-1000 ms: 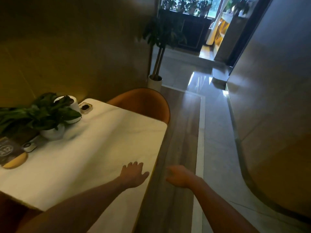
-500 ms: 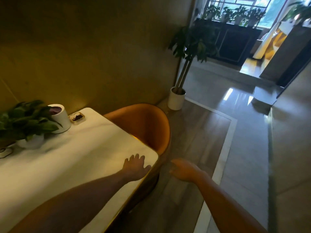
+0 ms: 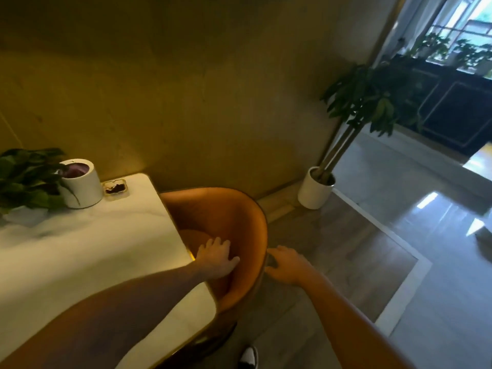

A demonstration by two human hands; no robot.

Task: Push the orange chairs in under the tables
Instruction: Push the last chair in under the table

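An orange tub chair (image 3: pixel 226 217) stands at the end of a white marble table (image 3: pixel 87 251), its seat partly under the tabletop and its curved back sticking out toward the floor. My left hand (image 3: pixel 217 255) hovers over the inside of the chair, fingers spread, just past the table's edge. My right hand (image 3: pixel 286 263) is at the outer side of the chair's back rim, fingers curled against it. Whether either hand presses on the chair I cannot tell.
On the table stand a leafy plant (image 3: pixel 25 179), a white cylindrical pot (image 3: pixel 81 183) and a small glass dish (image 3: pixel 115 188). A tall potted tree (image 3: pixel 316 187) stands by the wall to the right. My shoe (image 3: pixel 249 358) shows at the bottom. Glossy floor spreads to the right.
I have stepped closer along the table to the chair. My left hand moved off the tabletop to over the chair's seat, and my right hand reached the chair's back rim.
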